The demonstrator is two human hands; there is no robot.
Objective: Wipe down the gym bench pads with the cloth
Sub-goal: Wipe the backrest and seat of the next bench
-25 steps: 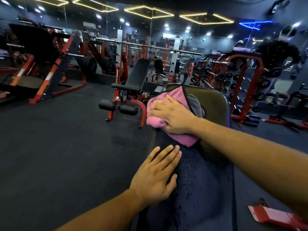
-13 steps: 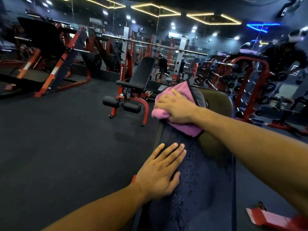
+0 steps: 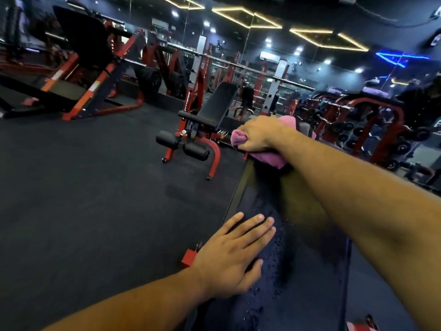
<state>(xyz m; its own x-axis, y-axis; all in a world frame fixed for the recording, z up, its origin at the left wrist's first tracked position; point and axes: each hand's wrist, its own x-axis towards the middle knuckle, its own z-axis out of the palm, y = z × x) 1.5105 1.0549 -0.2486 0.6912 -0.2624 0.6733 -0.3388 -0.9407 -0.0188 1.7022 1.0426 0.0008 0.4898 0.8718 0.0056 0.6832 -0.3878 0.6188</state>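
Since the earlier frames, the right hand (image 3: 259, 133) has carried the pink cloth (image 3: 269, 156) farther up the bench pad (image 3: 310, 271) toward its far end, and its fingers have gone from lying fairly flat on the cloth to bunching it up. It now grips the cloth, fingers curled round a wad of it, while the rest of the cloth lies pressed on the pad beneath the wrist. That arm stretches nearly straight out from the lower right. The left hand (image 3: 235, 255) has stayed put: it rests flat on the near left edge of the pad, fingers straight and together, palm down, holding nothing, as if steadying the person. The two hands are well apart along the pad. Water droplets bead on the dark surface between them and nearer the camera, so the wiping looks to be under way, with most of this pad still to dry. Another bench (image 3: 214, 108) stands behind on the floor, apparently untouched.
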